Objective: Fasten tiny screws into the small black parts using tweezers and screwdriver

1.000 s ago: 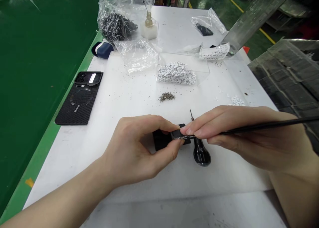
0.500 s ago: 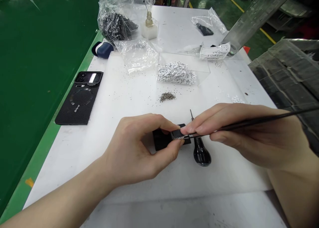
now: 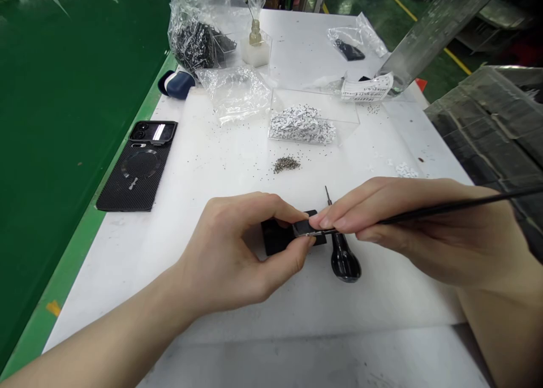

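Observation:
My left hand (image 3: 229, 252) pinches a small black part (image 3: 302, 227) between thumb and fingertips. My right hand (image 3: 407, 229) grips a long, thin black tool (image 3: 449, 208), and its tip reaches the small part under my fingertips. Just behind the small part lies a black rectangular block (image 3: 275, 238). To its right, a small screwdriver with a black bulb handle (image 3: 343, 257) lies close under my right fingers, its metal shaft pointing away from me.
A transparent tray of black-and-white paper bits (image 3: 301, 125) and a grey heap of tiny screws (image 3: 286, 164) lie ahead on the white table (image 3: 127, 280). A black phone case (image 3: 134, 173) lies left. Plastic bags (image 3: 195, 37) and a small bottle (image 3: 255, 43) stand farther back.
The far end of the long tool has swung slightly upward in my right hand. My left hand still holds the small part, and the view has shifted only slightly.

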Demonstrator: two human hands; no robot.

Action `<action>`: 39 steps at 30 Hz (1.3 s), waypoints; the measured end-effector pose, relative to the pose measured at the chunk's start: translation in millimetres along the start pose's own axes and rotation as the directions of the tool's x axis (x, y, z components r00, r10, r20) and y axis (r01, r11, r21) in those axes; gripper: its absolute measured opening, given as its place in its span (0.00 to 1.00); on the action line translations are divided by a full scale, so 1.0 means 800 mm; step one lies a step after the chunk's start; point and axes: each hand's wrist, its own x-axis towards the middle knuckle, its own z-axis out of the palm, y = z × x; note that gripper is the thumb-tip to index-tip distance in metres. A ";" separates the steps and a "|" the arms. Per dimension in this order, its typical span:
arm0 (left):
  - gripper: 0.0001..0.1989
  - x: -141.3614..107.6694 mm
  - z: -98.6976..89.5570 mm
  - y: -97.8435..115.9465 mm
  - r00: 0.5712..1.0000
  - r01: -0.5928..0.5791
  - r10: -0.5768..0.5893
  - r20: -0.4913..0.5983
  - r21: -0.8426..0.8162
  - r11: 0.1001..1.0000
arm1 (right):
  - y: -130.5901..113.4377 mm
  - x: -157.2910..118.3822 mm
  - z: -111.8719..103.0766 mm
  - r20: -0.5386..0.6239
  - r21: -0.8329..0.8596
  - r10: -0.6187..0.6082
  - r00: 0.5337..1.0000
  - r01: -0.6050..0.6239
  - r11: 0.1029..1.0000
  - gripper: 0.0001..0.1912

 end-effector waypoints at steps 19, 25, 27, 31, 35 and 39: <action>0.05 0.000 -0.001 -0.001 1.000 0.021 -0.021 0.024 -0.013 1.000 | -0.008 0.000 -0.002 0.033 -0.082 0.041 0.999 -0.038 0.996 0.12; 0.07 -0.001 -0.001 -0.001 0.998 0.050 -0.048 0.047 -0.033 0.998 | 0.009 0.001 0.002 -0.035 0.034 -0.023 0.999 0.024 0.999 0.12; 0.09 -0.001 -0.002 0.000 0.997 0.043 -0.041 0.063 -0.042 0.998 | 0.010 0.001 0.003 -0.027 0.031 -0.030 0.999 0.031 0.999 0.12; 0.10 0.000 -0.003 0.000 0.996 0.044 -0.041 0.074 -0.039 0.998 | 0.003 0.000 0.003 -0.029 -0.013 -0.010 1.000 0.010 1.000 0.12; 0.10 -0.001 -0.003 -0.001 0.996 0.044 -0.042 0.079 -0.033 0.998 | -0.003 -0.002 0.002 -0.017 -0.066 0.026 1.000 -0.027 0.997 0.11; 0.11 -0.003 -0.003 -0.001 0.996 0.047 -0.044 0.079 -0.041 0.998 | -0.006 -0.002 0.003 -0.023 -0.086 0.016 1.000 -0.018 0.996 0.12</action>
